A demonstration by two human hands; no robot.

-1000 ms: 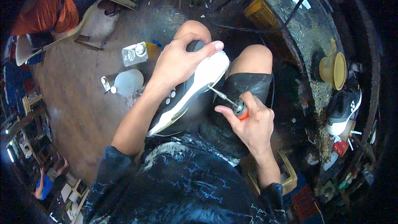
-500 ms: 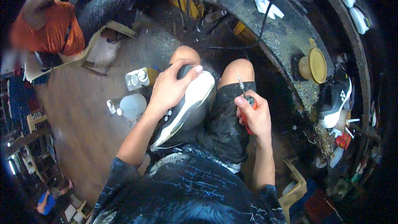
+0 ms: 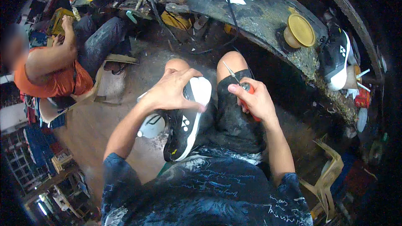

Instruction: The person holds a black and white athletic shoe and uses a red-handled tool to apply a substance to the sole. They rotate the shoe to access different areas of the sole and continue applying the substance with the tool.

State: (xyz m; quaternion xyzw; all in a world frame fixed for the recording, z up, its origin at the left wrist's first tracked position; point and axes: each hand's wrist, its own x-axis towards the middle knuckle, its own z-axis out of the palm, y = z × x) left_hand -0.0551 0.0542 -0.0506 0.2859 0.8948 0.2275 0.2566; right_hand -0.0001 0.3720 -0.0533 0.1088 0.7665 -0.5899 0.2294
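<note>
"Since the shoe (image 3: 190, 119) sits over the lap by the left knee (image 3: 176, 64), how's it held?"

"Left hand (image 3: 169, 92) grips its far end, fingers bent over the top, thumb along the near side. Right hand (image 3: 257, 100) is wrapped round a pointed tool (image 3: 246, 86), thumb up by the collar. Tip's raised, well apart from the shoe."

"Any tips for working it well?"

"IMO brace the shoe firmly vs. the leg, keep the other hand's fingers out of the point's line, & use short, controlled pushes, esp. close to the sole (image 3: 194, 136)."

"Materials?"

"Shoe: black upper, prob. synthetic, w/ white marks; sole's white, curved, prob. rubber. Tool: thin, tapering metal shaft, red handle, prob. plastic. Shorts (image 3: 238, 134) are dark cloth w/ pale scuffs."

"And round abt.?"

"Worktop (image 3: 268, 25) off to the right looks rough & gritty; on it, a round yellow tub (image 3: 301, 31) w/ a wide rim. Second shoe (image 3: 337, 62), black & white too, lies past the tub. Pale, rounded jug (image 3: 155, 129) on the floor, partly behind the left arm; can't tell its material."
</note>
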